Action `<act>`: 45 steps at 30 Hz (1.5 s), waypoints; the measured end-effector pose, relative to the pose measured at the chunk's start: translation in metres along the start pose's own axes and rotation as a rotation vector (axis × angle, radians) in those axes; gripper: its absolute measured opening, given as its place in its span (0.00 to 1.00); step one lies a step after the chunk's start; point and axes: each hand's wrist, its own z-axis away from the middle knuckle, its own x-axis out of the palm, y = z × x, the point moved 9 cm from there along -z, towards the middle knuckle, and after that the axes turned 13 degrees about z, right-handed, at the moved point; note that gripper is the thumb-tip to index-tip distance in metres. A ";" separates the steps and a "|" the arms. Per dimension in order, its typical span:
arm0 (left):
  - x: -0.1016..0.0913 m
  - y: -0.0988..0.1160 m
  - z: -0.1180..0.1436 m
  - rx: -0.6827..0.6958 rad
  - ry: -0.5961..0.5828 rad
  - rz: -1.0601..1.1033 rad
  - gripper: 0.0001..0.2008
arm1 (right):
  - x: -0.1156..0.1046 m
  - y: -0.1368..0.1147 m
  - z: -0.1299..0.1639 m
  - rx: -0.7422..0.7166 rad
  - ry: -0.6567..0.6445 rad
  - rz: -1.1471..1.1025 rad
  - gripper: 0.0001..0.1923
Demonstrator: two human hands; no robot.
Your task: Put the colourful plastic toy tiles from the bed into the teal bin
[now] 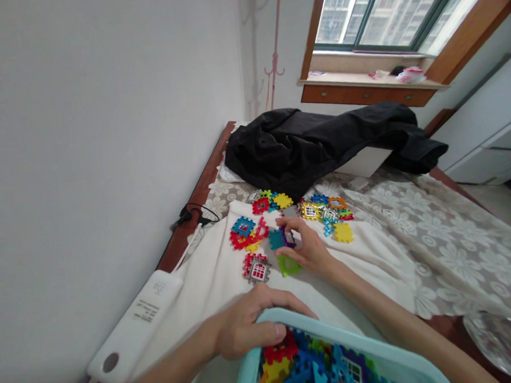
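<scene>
Head view, left to right: the left hand curls closed over the near rim of the teal bin of interlocking tiles, while the right hand reaches onto the white cloth, fingertips pinching a purple tile among the scattered pieces.

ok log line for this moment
left hand: grips bin rim | right hand: holds purple tile | loose tiles on bed

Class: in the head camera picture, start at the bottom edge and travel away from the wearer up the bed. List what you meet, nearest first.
Light blue bin of blocks → left hand on its rim → right hand pinching a purple block → loose coloured blocks → black jacket → window sill → window.
</scene>
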 end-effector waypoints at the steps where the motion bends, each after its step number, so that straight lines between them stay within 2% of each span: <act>1: 0.000 0.000 0.000 -0.001 -0.002 0.000 0.31 | 0.000 -0.004 0.000 -0.038 0.007 -0.011 0.22; 4: 0.000 0.001 0.000 0.000 0.005 0.006 0.31 | 0.011 -0.016 -0.002 -0.128 -0.089 0.066 0.19; 7: -0.001 0.001 0.000 -0.004 0.005 0.000 0.31 | 0.022 -0.018 -0.003 -0.142 -0.189 0.198 0.12; 9: 0.000 0.000 0.001 -0.011 -0.003 0.002 0.31 | 0.022 -0.019 -0.003 -0.136 -0.191 0.237 0.09; 20: 0.001 -0.001 0.000 0.009 -0.014 0.014 0.31 | 0.011 -0.015 -0.002 -0.105 -0.130 0.198 0.11; 24: 0.000 0.000 0.000 0.008 -0.003 0.020 0.31 | 0.011 -0.013 -0.001 -0.078 -0.155 0.197 0.19; 28: 0.000 0.000 0.000 0.000 -0.003 0.024 0.31 | 0.011 -0.021 -0.001 -0.119 -0.159 0.308 0.25; 33: 0.000 0.000 0.001 0.014 -0.001 0.019 0.31 | 0.000 -0.016 0.001 -0.055 -0.130 0.506 0.17; 37: 0.000 0.000 0.001 0.015 0.001 0.019 0.31 | 0.000 -0.005 0.005 -0.052 -0.225 0.631 0.14; 40: 0.000 0.000 0.001 0.020 0.000 0.026 0.31 | 0.000 -0.002 0.006 -0.078 -0.261 0.591 0.12; 45: 0.000 0.000 0.001 0.016 0.002 0.032 0.31 | -0.003 -0.004 0.005 -0.080 -0.233 0.358 0.12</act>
